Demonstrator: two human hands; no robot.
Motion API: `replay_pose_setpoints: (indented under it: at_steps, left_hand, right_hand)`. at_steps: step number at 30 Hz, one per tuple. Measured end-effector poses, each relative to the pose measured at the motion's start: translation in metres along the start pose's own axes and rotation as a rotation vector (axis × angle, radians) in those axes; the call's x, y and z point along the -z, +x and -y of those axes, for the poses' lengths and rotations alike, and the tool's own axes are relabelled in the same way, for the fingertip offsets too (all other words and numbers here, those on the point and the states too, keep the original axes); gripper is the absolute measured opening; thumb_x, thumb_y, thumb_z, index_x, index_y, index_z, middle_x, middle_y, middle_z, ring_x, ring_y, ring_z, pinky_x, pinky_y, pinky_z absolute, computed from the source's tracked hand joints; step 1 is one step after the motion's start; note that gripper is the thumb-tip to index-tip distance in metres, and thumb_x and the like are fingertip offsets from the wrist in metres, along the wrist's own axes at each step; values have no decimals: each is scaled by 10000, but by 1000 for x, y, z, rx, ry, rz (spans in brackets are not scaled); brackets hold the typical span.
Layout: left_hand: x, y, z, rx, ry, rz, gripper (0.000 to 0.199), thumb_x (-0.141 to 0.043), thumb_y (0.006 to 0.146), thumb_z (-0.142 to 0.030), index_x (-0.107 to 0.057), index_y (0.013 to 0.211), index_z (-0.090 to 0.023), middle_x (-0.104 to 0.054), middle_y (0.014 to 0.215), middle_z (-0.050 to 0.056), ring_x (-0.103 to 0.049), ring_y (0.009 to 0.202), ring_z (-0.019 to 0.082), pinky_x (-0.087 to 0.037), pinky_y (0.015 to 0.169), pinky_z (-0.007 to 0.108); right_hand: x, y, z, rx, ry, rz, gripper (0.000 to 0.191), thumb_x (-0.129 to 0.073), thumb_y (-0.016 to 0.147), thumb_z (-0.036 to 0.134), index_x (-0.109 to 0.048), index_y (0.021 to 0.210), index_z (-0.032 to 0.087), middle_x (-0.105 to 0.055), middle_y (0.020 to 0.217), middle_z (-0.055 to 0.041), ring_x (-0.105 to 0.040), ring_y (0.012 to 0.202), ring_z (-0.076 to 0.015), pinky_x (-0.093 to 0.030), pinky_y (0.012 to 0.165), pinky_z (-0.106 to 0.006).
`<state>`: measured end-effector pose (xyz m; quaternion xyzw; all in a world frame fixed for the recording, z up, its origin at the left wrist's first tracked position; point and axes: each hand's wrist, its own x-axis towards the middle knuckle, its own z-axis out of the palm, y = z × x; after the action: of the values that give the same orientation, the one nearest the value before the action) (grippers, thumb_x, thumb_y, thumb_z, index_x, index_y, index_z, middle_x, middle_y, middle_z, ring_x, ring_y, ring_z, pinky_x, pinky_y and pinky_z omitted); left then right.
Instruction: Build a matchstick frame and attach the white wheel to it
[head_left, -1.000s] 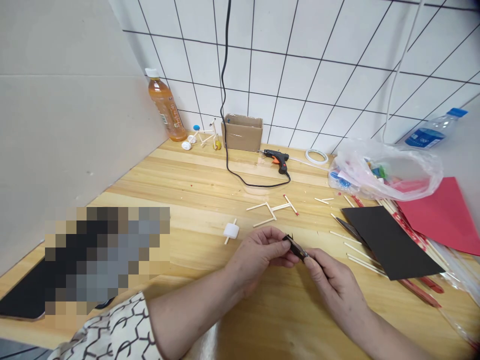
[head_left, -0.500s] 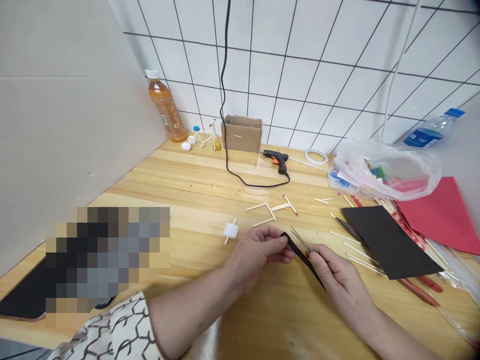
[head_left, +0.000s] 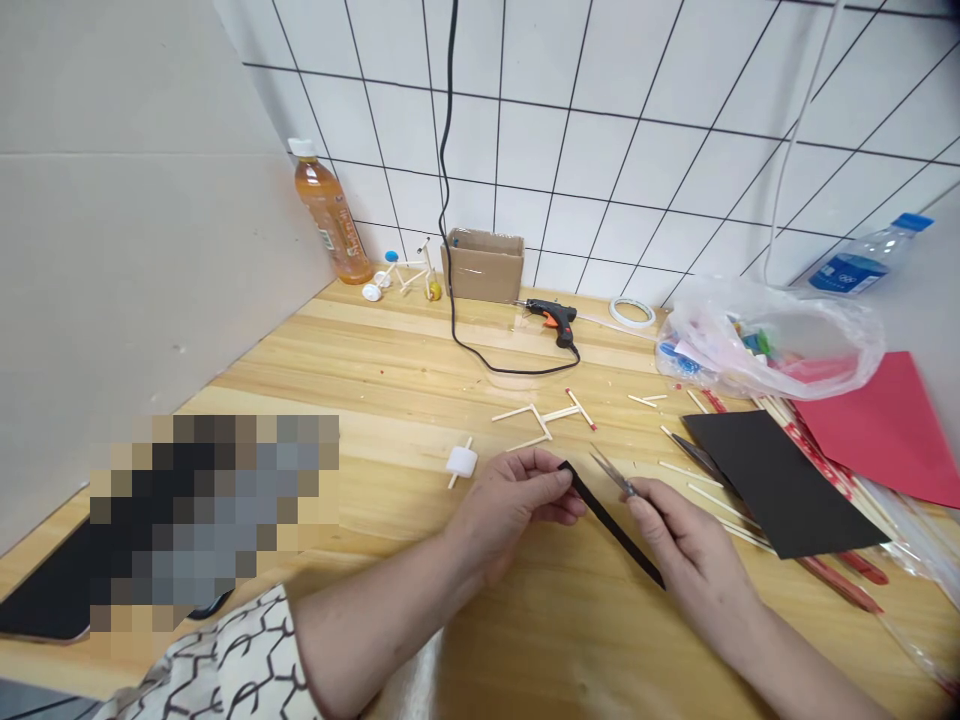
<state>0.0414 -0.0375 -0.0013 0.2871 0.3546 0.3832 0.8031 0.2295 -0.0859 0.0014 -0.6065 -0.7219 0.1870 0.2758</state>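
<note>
My left hand (head_left: 529, 490) pinches the upper end of a narrow black strip (head_left: 611, 527) between thumb and fingers. The strip slants down to the right, its lower end close to the side of my right hand (head_left: 686, 545). My right hand is closed on small scissors (head_left: 616, 474), their thin silver blades pointing up and left, apart from the strip; the handles are hidden in the fingers. Just left of my left hand lies a white padded piece (head_left: 462, 461) with a stick through it. Beyond my hands is a frame of matchstick-like sticks (head_left: 541, 418).
A black sheet (head_left: 780, 485) lies at right over loose sticks, near a red sheet (head_left: 889, 425) and a plastic bag (head_left: 847, 365). Along the wall are a glue gun (head_left: 553, 318), tape roll (head_left: 632, 313), cardboard box (head_left: 486, 268), stick model (head_left: 409, 275) and drink bottle (head_left: 330, 225).
My right hand with the scissors has shifted slightly right and down, away from the strip. The scissor blades have come closer together. More of the strip's lower end shows. My left hand barely moved.
</note>
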Motion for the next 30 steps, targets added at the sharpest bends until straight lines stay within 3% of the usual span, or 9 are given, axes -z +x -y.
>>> replay_pose_setpoints:
  at_steps: [3, 7, 9, 15, 20, 24, 30]
  left_hand:
    - [1, -2, 0, 23, 93, 88, 263, -773, 584, -283, -576, 662, -126, -662, 612, 34, -600, 543, 110, -467, 559, 216]
    - [2, -7, 7, 255, 194, 356, 276, -796, 538, -276, -592, 653, -130, -650, 598, 20, -590, 533, 98, -457, 570, 219]
    - [4, -7, 10, 329, 238, 411, 281, -801, 526, -277, -602, 661, -131, -645, 594, 11, -590, 534, 95, -453, 566, 216]
    - [11, -1, 7, 283, 243, 359, 312, -813, 519, -292, -592, 671, -132, -651, 584, -2, -603, 525, 101, -446, 529, 202]
    - [10, -2, 6, 326, 252, 416, 316, -818, 514, -287, -601, 677, -125, -640, 555, -11, -600, 507, 96, -444, 503, 190]
    - [8, -1, 1, 224, 232, 336, 311, -805, 539, -309, -584, 656, -123, -643, 540, 3, -594, 475, 100, -438, 477, 189]
    - [9, 2, -14, 40, 145, 251, 270, -760, 614, -320, -591, 647, -111, -662, 565, 34, -595, 468, 104, -463, 493, 201]
  right_hand:
    - [13, 6, -16, -11, -148, 6, 280, -391, 906, 390, -597, 920, 201, -665, 854, -60, -619, 789, -196, -484, 675, -289]
    - [23, 10, -29, 12, -313, 155, 294, -386, 909, 392, -614, 912, 206, -651, 878, -78, -599, 854, -228, -471, 742, -355]
    - [22, 9, -30, 44, -338, 215, 271, -403, 908, 366, -615, 940, 201, -652, 902, -85, -588, 882, -234, -462, 773, -370]
    - [16, 3, -25, 65, -382, 219, 259, -496, 858, 274, -596, 1077, 179, -659, 931, -94, -588, 882, -236, -466, 757, -359]
    - [18, 5, -22, 169, -382, 140, 215, -556, 825, 277, -604, 1019, 198, -615, 1027, -97, -542, 955, -255, -423, 816, -394]
    - [6, 21, -11, 196, -279, 49, 111, -518, 851, 269, -591, 885, 193, -613, 939, -90, -535, 902, -231, -411, 775, -361]
    - [-27, 52, 19, 139, -358, 190, 40, -556, 788, 210, -582, 800, 181, -613, 841, -73, -516, 820, -213, -361, 729, -325]
